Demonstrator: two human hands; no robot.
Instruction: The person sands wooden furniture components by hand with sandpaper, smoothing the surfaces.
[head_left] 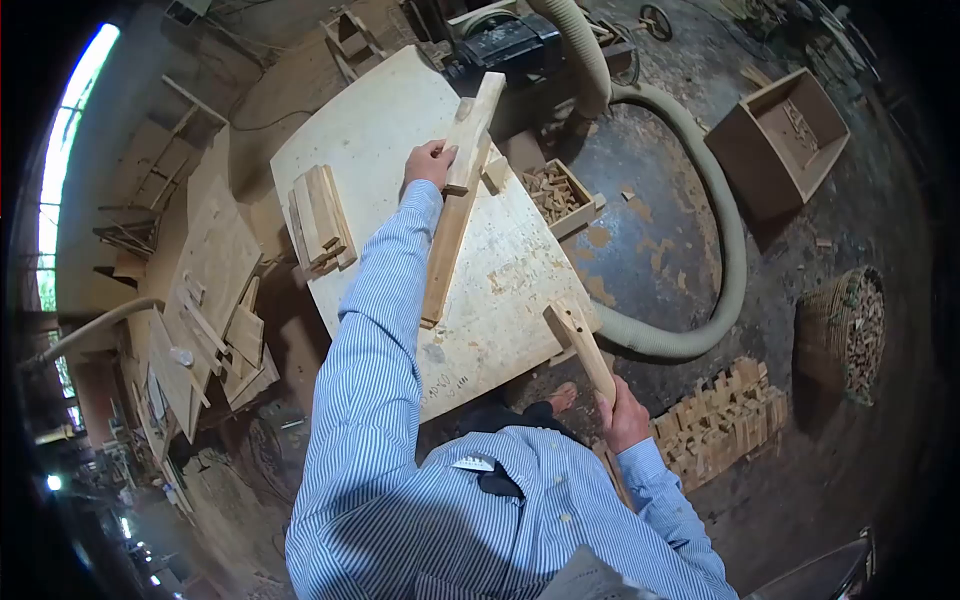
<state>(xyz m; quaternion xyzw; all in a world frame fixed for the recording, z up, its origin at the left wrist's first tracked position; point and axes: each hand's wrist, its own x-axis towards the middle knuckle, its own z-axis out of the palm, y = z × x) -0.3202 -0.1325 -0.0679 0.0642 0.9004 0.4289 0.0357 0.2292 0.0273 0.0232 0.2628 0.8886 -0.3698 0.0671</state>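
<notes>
My left hand (430,163) reaches to the far part of a pale work board, fingers curled against the edge of a short wooden block (459,150). The block lies along a long wooden bar (488,105). Below them a darker wooden strip (450,250) runs slantwise toward me. My right hand (626,415), near the board's front right corner, is closed around the lower end of a wooden piece (588,350). Its upper end, which looks notched, rests at or over the corner of the board. The fingertips of both hands are partly hidden.
Several wooden strips (322,220) lie on the left of the work board (370,120). A thick hose (735,240) curves over the floor to the right. Around it are a box of offcuts (585,212), a large box (750,160), a basket (820,335) and stacked blocks (720,420).
</notes>
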